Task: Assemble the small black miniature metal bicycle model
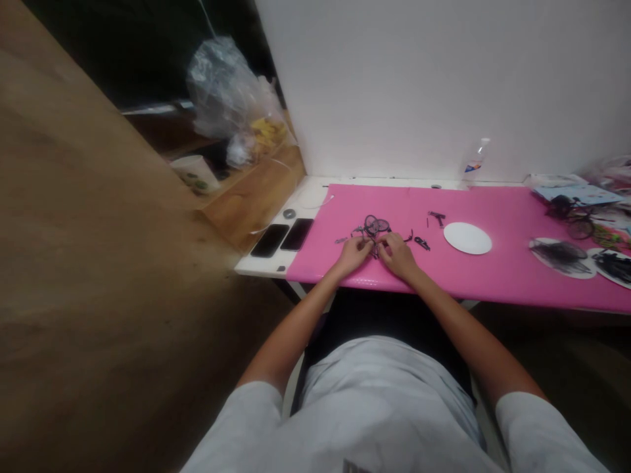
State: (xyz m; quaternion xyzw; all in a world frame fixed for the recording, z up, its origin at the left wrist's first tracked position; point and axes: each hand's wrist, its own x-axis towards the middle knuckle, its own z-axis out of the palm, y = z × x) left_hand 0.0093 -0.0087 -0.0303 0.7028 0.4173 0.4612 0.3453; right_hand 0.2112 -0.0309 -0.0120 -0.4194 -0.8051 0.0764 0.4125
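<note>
Close together over the pink mat (404,203), my left hand (353,255) and my right hand (398,255) have their fingers pinched on a small dark part (374,249), mostly covered by the fingertips. Just beyond them lie small black spoked wheels (372,225), like those of a model bicycle. A few thin grey pieces (341,240) rest left of my left hand. To the right of my right hand are a small curved black piece (409,235), a chunky black piece (422,244) and an angled black part (437,217).
A white plate (467,238) lies on the right. Farther right are a plate of thin black parts (562,257), another plate of black pieces (614,266) and a dark wheeled model (574,217). Two phones (283,238) lie left; a clear bottle (476,157) stands by the wall.
</note>
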